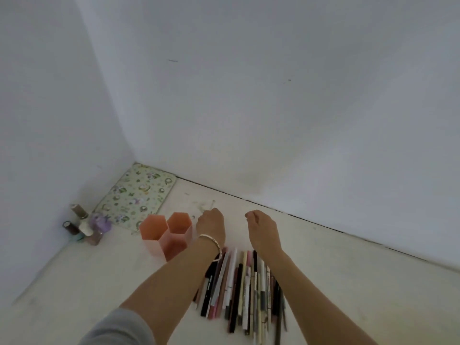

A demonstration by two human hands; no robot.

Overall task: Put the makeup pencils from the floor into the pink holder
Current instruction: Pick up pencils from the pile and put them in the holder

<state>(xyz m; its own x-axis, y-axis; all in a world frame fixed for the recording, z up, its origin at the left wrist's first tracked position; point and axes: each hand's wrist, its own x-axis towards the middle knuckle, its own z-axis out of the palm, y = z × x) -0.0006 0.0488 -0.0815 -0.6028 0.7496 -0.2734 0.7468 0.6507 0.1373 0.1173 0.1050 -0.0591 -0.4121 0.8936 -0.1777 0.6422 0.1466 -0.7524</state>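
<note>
A pile of several makeup pencils (240,287) lies side by side on the white floor, in black, pink, white and cream, partly under my forearms. The pink holder (164,236), made of hexagonal tubes, stands upright to the left of the pile and looks empty. My left hand (211,225), with a silver bangle at the wrist, hovers just right of the holder, fingers curled down with nothing seen in them. My right hand (261,229) hangs beyond the far end of the pile, fingers loosely curled, holding nothing.
A patterned green mat (135,196) lies in the corner where the two white walls meet. Several small bottles (84,226) cluster against the left wall. Bare floor (348,265) stretches to the right of the pile.
</note>
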